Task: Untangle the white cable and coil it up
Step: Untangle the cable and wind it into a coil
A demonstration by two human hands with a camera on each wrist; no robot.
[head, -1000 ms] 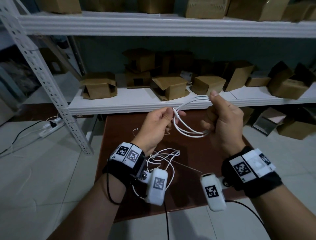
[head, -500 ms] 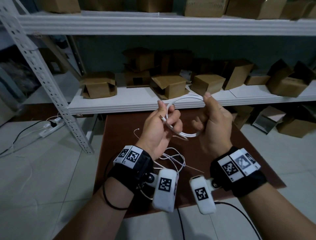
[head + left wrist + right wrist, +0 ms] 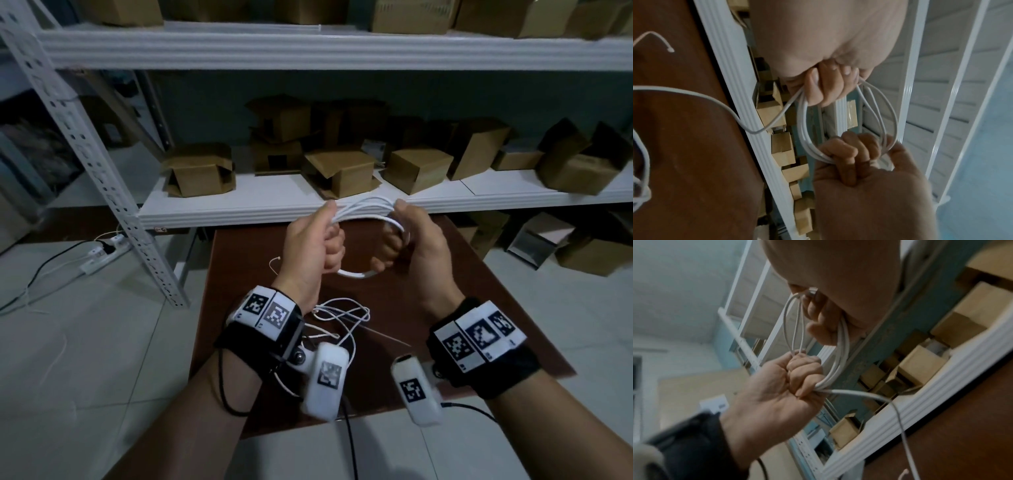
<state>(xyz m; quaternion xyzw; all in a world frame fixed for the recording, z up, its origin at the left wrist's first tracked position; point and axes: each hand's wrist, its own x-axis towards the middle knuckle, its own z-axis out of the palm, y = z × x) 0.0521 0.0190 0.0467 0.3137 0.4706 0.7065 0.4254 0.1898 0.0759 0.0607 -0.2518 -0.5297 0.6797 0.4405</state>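
White cable point(image 3: 363, 209) now gripped at both sides of coil: left hand point(image 3: 313, 246) and right hand point(image 3: 416, 245) each clamped on bundled loops, brought closer than half second ago. Coil nearly formed; loose tail still trailing to thin tangle on brown matte surface point(image 3: 462, 284). Cable smooth, round, pliable. Cardboard boxes point(image 3: 342, 173) beyond on shelf.

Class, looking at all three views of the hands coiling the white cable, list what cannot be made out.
- Head view: the loose cable on the table is partly hidden by the left wrist camera.
- Right wrist view: blur smears the cardboard boxes.
- Left wrist view: the cable's tangle is cut by the left edge.
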